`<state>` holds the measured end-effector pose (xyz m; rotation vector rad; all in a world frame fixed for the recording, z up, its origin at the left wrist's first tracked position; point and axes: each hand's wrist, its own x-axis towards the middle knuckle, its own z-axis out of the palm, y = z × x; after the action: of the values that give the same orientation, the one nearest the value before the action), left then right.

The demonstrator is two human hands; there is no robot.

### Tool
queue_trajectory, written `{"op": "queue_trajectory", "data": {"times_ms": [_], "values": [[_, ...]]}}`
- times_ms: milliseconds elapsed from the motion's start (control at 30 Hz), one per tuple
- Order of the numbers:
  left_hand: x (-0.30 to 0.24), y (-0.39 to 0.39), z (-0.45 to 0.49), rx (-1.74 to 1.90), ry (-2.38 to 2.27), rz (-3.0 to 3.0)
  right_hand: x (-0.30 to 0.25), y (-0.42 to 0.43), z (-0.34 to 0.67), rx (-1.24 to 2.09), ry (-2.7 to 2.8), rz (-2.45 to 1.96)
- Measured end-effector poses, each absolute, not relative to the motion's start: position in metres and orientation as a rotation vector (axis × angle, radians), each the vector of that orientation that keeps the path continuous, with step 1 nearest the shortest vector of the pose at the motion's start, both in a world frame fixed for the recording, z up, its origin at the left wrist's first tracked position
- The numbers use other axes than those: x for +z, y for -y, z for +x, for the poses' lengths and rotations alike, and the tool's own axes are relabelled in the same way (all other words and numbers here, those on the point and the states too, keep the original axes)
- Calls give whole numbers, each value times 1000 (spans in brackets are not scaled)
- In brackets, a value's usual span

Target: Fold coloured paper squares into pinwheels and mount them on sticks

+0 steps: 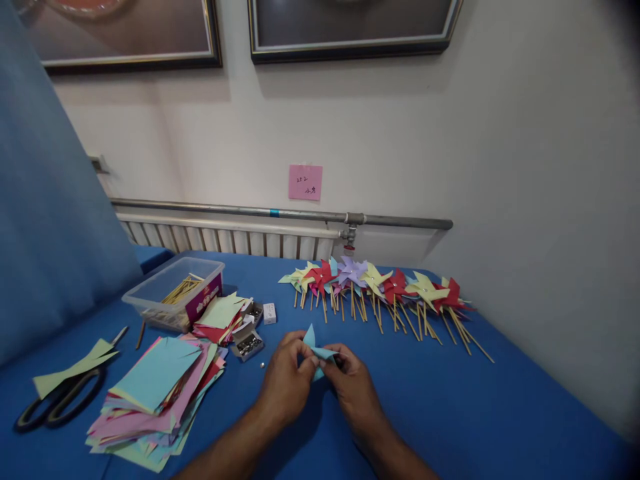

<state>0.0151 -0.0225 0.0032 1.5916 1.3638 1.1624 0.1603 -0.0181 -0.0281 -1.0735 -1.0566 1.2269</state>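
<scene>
Both my hands meet over the blue table (450,400) near its middle. My left hand (287,377) and my right hand (353,383) pinch a folded light-blue paper piece (313,343), whose pointed tips stick up between my fingers. Fingers of both hands are closed on it. A tiny silver pin (262,365) lies on the cloth just left of my left hand.
A stack of coloured paper squares (155,393) lies at the left, with black scissors (57,400) and a green paper strip beside it. Behind are a clear plastic box of sticks (175,287) and small boxes of pins (249,343). Several finished pinwheels (385,290) lie along the wall.
</scene>
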Motion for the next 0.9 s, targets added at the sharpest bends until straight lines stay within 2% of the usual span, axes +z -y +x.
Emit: {"op": "queue_trajectory", "data": {"times_ms": [900], "values": [[7, 29, 20, 1188, -1421, 1699, -20, 22, 161, 1130, 1147, -1141]]}}
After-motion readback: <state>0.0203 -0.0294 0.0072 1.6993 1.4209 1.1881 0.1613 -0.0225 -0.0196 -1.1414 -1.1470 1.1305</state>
